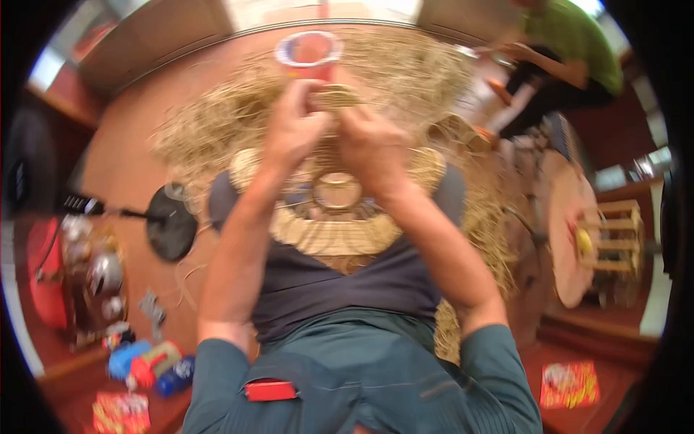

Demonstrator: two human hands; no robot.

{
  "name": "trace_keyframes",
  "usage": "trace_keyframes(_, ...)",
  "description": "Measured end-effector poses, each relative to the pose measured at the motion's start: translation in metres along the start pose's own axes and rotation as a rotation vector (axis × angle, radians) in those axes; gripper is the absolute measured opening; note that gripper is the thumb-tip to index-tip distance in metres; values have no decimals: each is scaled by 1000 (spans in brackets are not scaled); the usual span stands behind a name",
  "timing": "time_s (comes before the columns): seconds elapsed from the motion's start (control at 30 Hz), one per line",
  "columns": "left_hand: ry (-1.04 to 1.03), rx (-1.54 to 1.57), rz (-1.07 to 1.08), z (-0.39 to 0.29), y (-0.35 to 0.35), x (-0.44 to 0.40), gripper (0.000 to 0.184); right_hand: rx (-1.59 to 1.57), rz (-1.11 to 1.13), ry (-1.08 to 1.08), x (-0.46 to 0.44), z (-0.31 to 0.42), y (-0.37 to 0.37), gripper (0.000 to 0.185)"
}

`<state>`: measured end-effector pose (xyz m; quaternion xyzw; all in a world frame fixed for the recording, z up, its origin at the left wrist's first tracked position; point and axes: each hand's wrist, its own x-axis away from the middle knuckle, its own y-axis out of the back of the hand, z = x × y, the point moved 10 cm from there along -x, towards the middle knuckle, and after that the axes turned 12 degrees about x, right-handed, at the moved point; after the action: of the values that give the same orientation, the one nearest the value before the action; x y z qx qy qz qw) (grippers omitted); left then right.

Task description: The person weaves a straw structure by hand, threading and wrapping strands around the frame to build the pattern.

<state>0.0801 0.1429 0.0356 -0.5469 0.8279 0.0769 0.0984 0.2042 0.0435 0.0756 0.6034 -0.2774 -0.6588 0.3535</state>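
Across my lap lies a pale woven wicker piece [336, 237], with curved, braided edges and a small round ring [337, 190] at its middle. Above its far side, my left hand [295, 129] and my right hand [372, 143] come close together. Fingers of both are closed on a tan wicker section [337, 96], which looks like part of the same work, though blur hides how it joins. Just beyond my hands stands a red bucket [309, 58] with a white rim.
Loose straw-coloured strands [405, 61] cover much of the floor ahead. A person in a green top [582, 50] bends at the upper right. To the left is a round black stand base [171, 222]; to the right, a round wooden top [567, 228] and a small wooden rack [614, 235].
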Motion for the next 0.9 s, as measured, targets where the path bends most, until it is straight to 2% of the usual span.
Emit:
trace_keyframes(0.03, 48, -102, -83, -17, -4, 6, 50, -2, -25, 9, 3, 0, 2, 14)
trace_keyframes(0.13, 47, -182, -80, -12, 1, 6, 48, -118, -52, -18, 6, -3, 4, 12)
trace_keyframes(0.4, 104, 23, 71, 3, 3, 11, 43, -184, -57, -54, 7, -6, 2, 4)
trace_keyframes(0.9, 115, 130, 100, 9, 7, 14, 46, -246, -82, -9, 9, -5, 5, 9)
